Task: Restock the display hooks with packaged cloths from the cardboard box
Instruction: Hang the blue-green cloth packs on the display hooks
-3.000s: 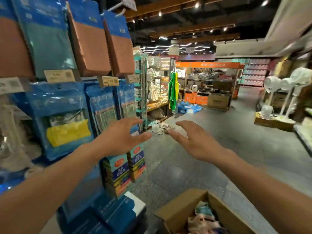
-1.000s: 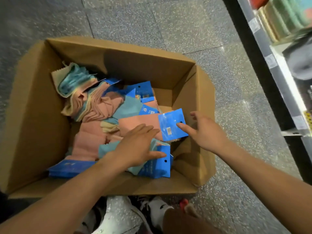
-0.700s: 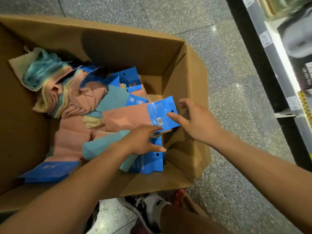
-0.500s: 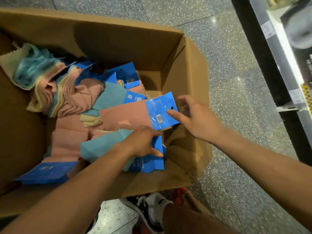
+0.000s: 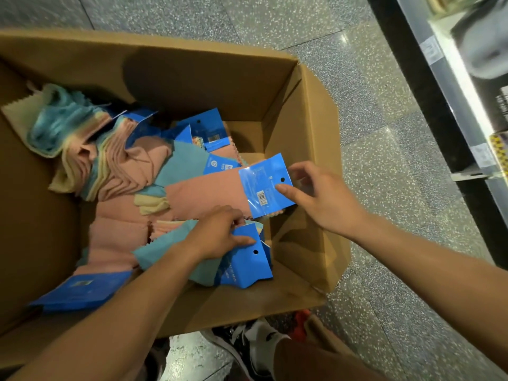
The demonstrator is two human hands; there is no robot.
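Spreading under everything, a speckled grey stone floor (image 5: 384, 133) carries a large open brown cardboard box (image 5: 192, 78), which stands just in front of the person's black-and-white shoe (image 5: 255, 342). A metal-edged shop shelf (image 5: 439, 78) runs down the right side, well apart from the box. Inside the box lies a loose heap of pink, teal and cream cloths (image 5: 115, 166), mixed with several blue card headers.

On top of the heap, toward the right wall of the box, sits a flat pink packaged cloth with a glossy blue header card (image 5: 209, 196); a barcode and a punched hanging hole show on the card. Below it, nearer the person, lies a teal packaged cloth with a blue header card (image 5: 167, 243), its card bent upward.

The right hand (image 5: 324, 199) pinches the pink pack's card, thumb on its face beside the hole and fingers curled behind the edge. The left hand (image 5: 217, 235) grasps the teal pack at its card, thumb pressed on top and fingers curled round the far edge.
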